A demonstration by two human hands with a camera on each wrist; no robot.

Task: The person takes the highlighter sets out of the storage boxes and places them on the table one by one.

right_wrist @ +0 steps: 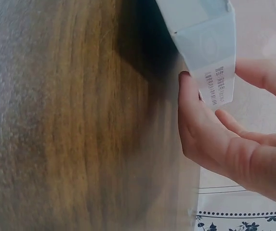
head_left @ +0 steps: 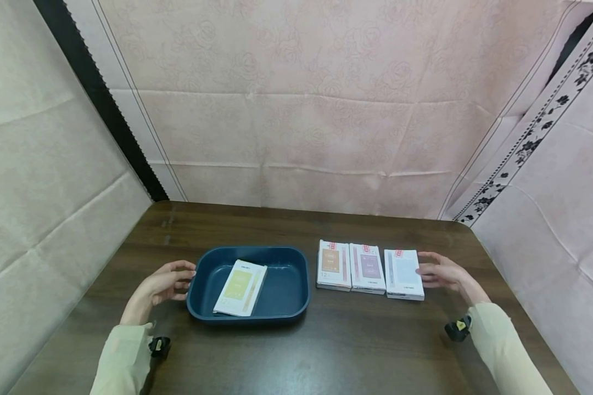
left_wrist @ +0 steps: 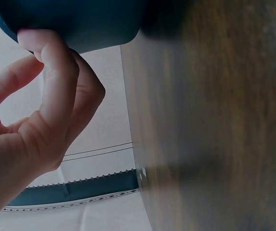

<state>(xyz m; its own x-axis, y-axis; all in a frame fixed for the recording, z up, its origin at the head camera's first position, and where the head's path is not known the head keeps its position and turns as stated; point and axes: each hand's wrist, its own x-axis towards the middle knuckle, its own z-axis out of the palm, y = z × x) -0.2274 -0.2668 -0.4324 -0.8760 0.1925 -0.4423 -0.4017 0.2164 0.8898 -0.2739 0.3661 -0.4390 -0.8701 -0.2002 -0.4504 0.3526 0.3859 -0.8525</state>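
Reaching in from either side come two pale, light-coloured sleeves (head_left: 123, 359), each with a small black device (head_left: 160, 346) at the wrist. The left hand (head_left: 167, 282) has its fingers loosely bent and spread, the tips against the left side of a dark blue, round-cornered rectangular tray (head_left: 287, 293). The right hand (head_left: 443, 274) is at the right edge of a flat white box with a pale blue panel (head_left: 403, 274); its thumb and fingers are parted around that end, but I cannot tell whether they pinch it. In the tray a flat white box with a yellow-green panel (head_left: 238, 288) lies slantwise, left of centre. Between tray and right hand, a white box with an orange-brown panel (head_left: 333, 265) and one with a purple panel (head_left: 368, 268) lie side by side, left of the pale blue one. All this rests on a dark brown wooden table (head_left: 336, 356); beyond its far edge hangs creased, pinkish patterned cloth (head_left: 316, 120).
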